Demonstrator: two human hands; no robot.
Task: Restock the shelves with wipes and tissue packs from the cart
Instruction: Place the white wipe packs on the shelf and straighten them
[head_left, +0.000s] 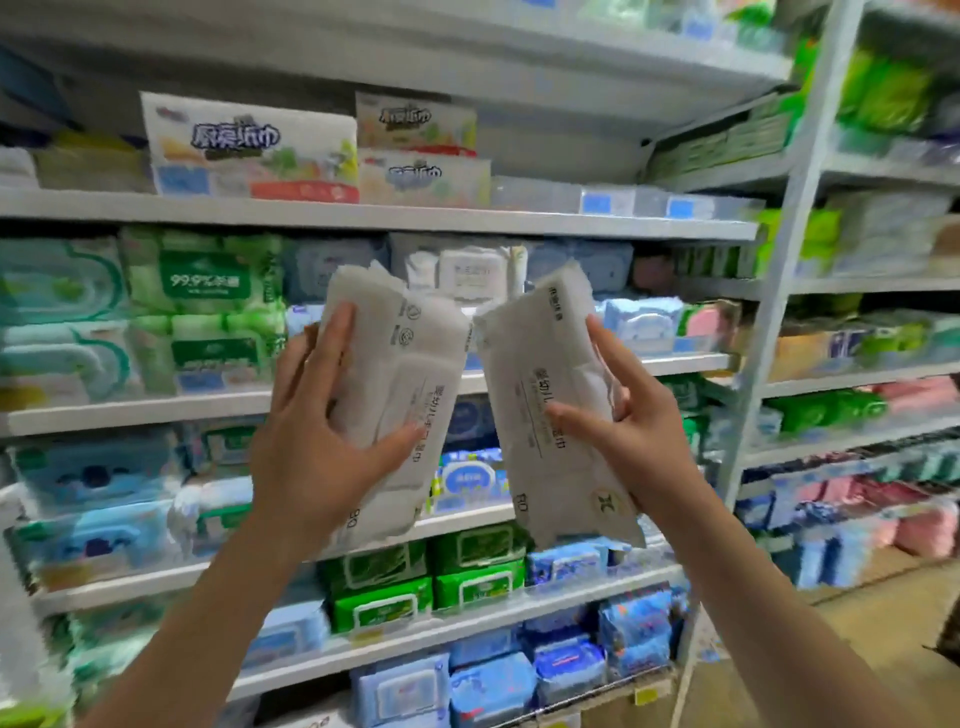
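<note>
The left hand (322, 447) grips one white soft-plastic wipes pack (415, 358), fingers (337, 332) curled round it. The right hand (639, 421) likewise grips a second white pack (540, 467). Both packs are raised, nearly touching, before the white metal shelves (363, 217).

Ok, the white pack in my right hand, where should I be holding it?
Grip the pack round its middle, from its right edge, as your right hand does: it is long, soft and stands nearly on end, and the crimped ends would flop.
</note>
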